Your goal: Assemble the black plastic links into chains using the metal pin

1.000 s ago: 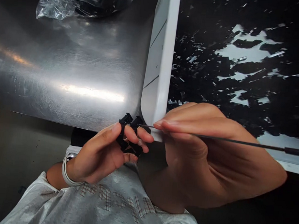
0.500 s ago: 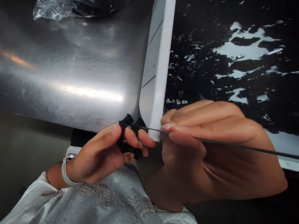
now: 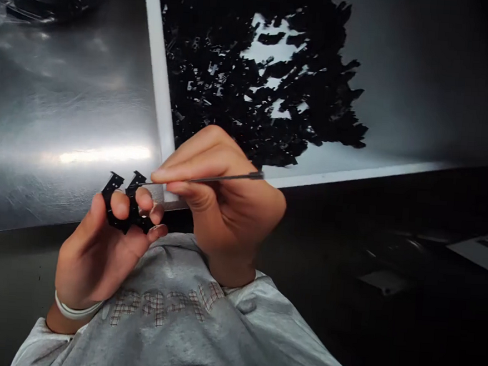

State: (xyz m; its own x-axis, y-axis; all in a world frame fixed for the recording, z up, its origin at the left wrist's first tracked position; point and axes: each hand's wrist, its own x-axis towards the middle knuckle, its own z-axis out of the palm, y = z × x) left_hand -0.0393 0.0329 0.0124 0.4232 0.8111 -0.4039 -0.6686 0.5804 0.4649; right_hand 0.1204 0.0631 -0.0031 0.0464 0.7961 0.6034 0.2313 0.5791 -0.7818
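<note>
At nine o'clock, the left hand (image 3: 97, 256) is pinching two black parts (image 3: 112, 185) in its fingers. The right hand (image 3: 236, 205) is pinching a thin tool (image 3: 227, 177), its tip poking close by one; I can't tell if either is finished. Lots more black bits (image 3: 325, 99) are lying in a white tray (image 3: 161, 77) toward one o'clock.

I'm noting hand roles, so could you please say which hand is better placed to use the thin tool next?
Probably the right hand: it grips the thin tool, pointing towards the black parts, while the left hand is occupied holding those.
</note>
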